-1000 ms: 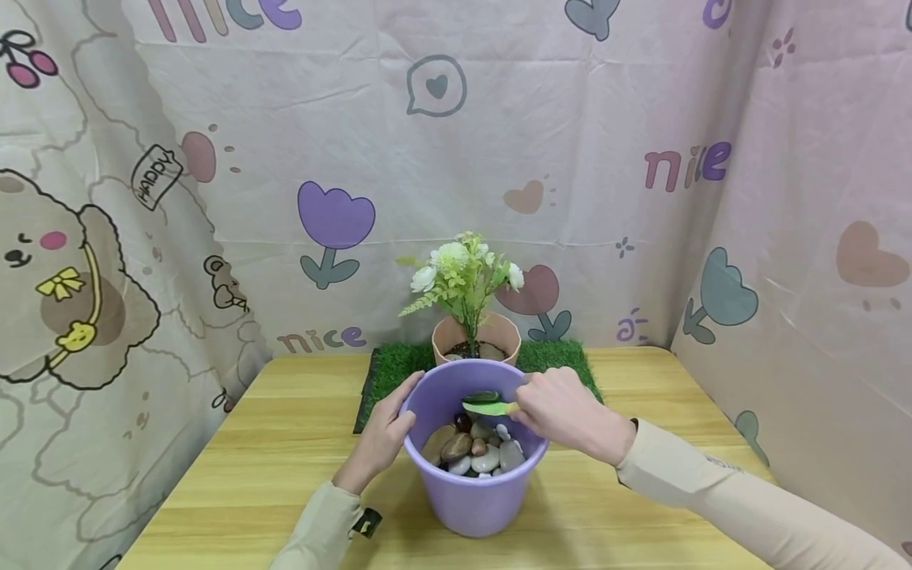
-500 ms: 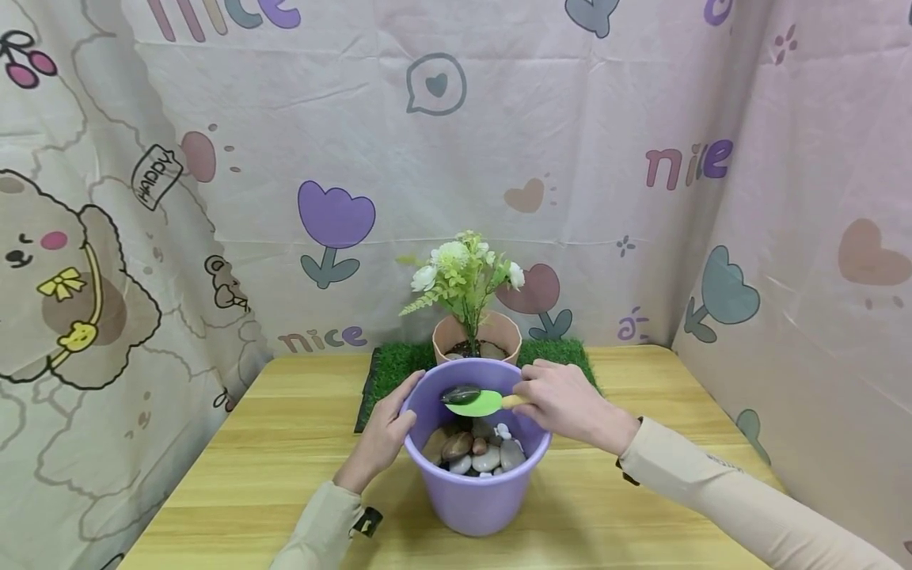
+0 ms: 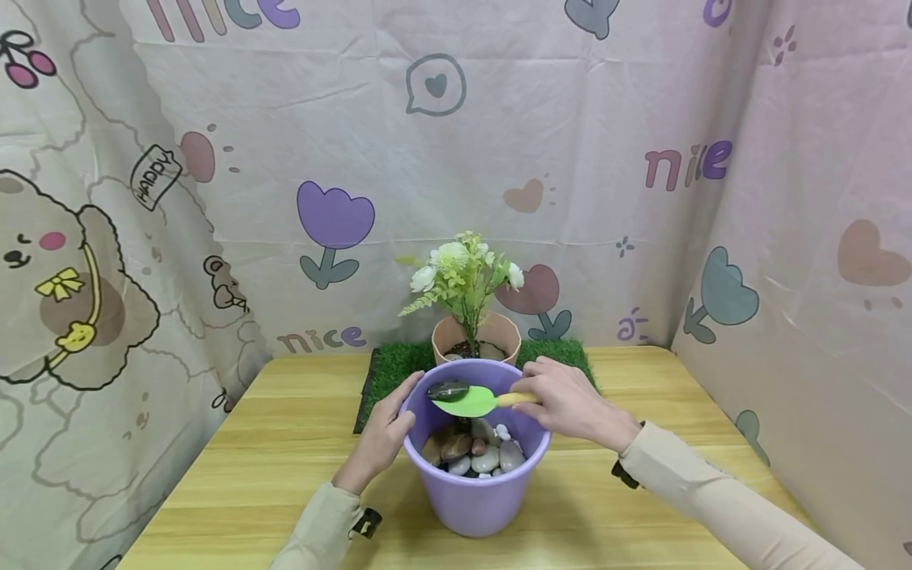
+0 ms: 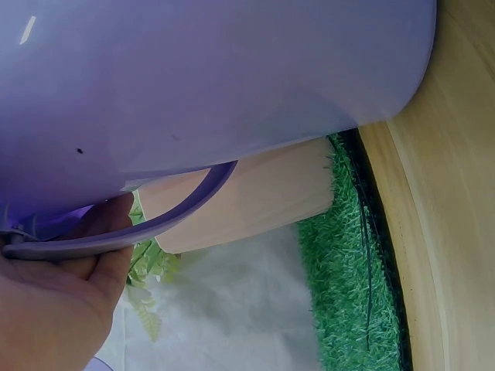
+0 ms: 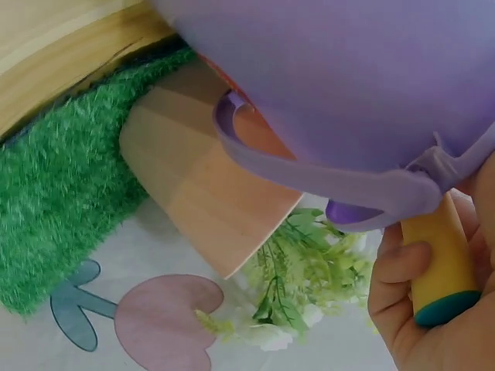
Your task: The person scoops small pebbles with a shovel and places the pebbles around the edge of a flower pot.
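Note:
A purple bucket (image 3: 476, 499) stands on the table with several pebbles (image 3: 484, 459) inside, brown, white and grey. At its left rim my left hand (image 3: 381, 431) grips the edge, thumb over the top; in the left wrist view its fingers lie by the bucket's handle (image 4: 178, 220). My right hand (image 3: 570, 404) holds a small trowel by its yellow handle (image 5: 439, 263), above the bucket's right rim. The trowel's green blade (image 3: 472, 402) is over the pebbles inside the bucket. A dark, shiny stone (image 3: 447, 391) lies at the blade's far end.
Directly behind the bucket is a peach flowerpot (image 3: 511, 336) with white flowers (image 3: 450, 255), soil and stones. It stands on a green artificial grass mat (image 3: 402, 364). A patterned cloth (image 3: 442, 158) hangs behind and beside the wooden table (image 3: 285, 443).
My right hand has brought the trowel up and to the left, and the dark stone has moved left with the blade. My left hand and the bucket stay put.

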`<state>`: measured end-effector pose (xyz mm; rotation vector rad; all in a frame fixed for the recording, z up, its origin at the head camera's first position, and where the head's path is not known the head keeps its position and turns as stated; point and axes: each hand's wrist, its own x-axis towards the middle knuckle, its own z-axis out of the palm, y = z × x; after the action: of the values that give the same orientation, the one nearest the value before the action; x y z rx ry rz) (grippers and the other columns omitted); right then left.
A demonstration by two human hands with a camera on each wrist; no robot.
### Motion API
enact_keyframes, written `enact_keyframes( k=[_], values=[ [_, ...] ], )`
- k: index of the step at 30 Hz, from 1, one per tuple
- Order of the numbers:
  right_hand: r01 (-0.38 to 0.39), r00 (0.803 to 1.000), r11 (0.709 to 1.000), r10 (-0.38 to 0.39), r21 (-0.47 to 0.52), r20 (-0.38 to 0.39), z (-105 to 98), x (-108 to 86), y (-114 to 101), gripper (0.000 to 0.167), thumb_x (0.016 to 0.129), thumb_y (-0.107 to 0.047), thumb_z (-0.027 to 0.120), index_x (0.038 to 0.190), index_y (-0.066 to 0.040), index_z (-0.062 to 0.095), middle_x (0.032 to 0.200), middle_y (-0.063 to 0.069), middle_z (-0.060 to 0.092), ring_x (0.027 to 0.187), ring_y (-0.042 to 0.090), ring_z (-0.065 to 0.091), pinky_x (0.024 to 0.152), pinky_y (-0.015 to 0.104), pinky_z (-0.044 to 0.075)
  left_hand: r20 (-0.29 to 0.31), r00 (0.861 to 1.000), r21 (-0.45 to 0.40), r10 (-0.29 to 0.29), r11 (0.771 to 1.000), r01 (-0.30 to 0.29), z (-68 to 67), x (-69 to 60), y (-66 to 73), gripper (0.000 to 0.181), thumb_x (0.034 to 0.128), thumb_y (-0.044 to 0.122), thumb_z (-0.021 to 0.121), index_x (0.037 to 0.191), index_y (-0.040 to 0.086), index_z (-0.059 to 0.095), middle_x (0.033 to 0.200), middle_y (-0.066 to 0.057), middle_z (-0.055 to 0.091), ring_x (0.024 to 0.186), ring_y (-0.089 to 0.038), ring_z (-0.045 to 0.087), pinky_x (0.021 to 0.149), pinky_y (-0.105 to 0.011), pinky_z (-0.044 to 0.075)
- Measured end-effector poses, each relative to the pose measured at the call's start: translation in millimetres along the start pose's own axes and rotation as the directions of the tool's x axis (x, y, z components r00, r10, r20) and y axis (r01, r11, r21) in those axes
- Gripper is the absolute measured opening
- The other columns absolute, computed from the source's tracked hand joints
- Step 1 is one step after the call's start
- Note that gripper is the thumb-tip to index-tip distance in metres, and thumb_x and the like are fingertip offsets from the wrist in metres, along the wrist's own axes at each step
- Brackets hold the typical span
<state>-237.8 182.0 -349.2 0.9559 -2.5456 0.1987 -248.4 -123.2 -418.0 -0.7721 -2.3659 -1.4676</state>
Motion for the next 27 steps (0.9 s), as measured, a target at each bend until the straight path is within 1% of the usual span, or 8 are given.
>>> enact_keyframes(
  k=[4, 9, 13, 20, 27],
  values=[
    [-0.023, 1.0, 0.999, 0.023, 0.029, 0.002, 1.4, 0.5, -0.6, 0.017, 0.082, -0.032, 0.076, 0.098, -0.025, 0.079, 0.081, -0.013, 0.057, 0.074, 0.005, 0.044, 0.059, 0.018, 0.037, -0.005, 1.0, 0.001, 0.002, 1.0, -0.002, -0.7, -0.7, -0.6, 0.064, 0.0855, 0.002, 0.043, 0.149, 0.009, 0.042, 0.145, -0.013, 0.052, 0.125, -0.028, 0.057, 0.092, -0.03, 0.053],
    [-0.057, 0.998, 0.998, 0.056, 0.023, 0.009, 2.0, 1.6, -1.4, 0.016, 0.083, -0.032, 0.076, 0.097, -0.025, 0.079, 0.081, -0.014, 0.057, 0.074, 0.005, 0.044, 0.058, 0.018, 0.037, -0.008, 1.0, -0.005, 0.002, 1.0, -0.002, -0.6, -0.7, -2.2, 0.064, 0.0854, 0.001, 0.043, 0.149, 0.009, 0.041, 0.145, -0.014, 0.051, 0.124, -0.028, 0.057, 0.092, -0.03, 0.053],
    [-0.073, 0.997, 0.997, 0.073, 0.023, 0.013, 2.2, 0.6, -1.5, 0.018, 0.083, -0.032, 0.076, 0.098, -0.024, 0.079, 0.084, -0.014, 0.061, 0.076, 0.005, 0.047, 0.06, 0.019, 0.039, -0.008, 1.0, -0.007, -0.002, 1.0, 0.002, 0.3, -0.4, -3.3, 0.065, 0.0856, 0.001, 0.043, 0.15, 0.01, 0.041, 0.145, -0.014, 0.051, 0.124, -0.028, 0.057, 0.092, -0.029, 0.052],
    [-0.066, 0.998, 0.998, 0.065, 0.021, 0.013, 2.1, -1.4, -2.1, 0.02, 0.083, -0.031, 0.075, 0.102, -0.023, 0.079, 0.091, -0.012, 0.068, 0.079, 0.007, 0.05, 0.062, 0.02, 0.041, -0.011, 1.0, -0.01, -0.018, 1.0, 0.018, 0.9, -1.2, -2.0, 0.064, 0.0851, 0.002, 0.043, 0.149, 0.009, 0.043, 0.145, -0.012, 0.052, 0.123, -0.026, 0.057, 0.092, -0.029, 0.052],
    [-0.047, 0.998, 0.999, 0.047, 0.02, -0.029, 2.3, -3.6, -1.0, 0.021, 0.081, -0.03, 0.077, 0.101, -0.024, 0.079, 0.092, -0.011, 0.069, 0.083, 0.008, 0.055, 0.065, 0.021, 0.045, -0.005, 1.0, -0.013, -0.019, 1.0, 0.019, 0.4, -1.3, 0.3, 0.064, 0.0854, 0.002, 0.042, 0.149, 0.01, 0.042, 0.146, -0.012, 0.051, 0.126, -0.026, 0.055, 0.093, -0.029, 0.052]
  ],
)
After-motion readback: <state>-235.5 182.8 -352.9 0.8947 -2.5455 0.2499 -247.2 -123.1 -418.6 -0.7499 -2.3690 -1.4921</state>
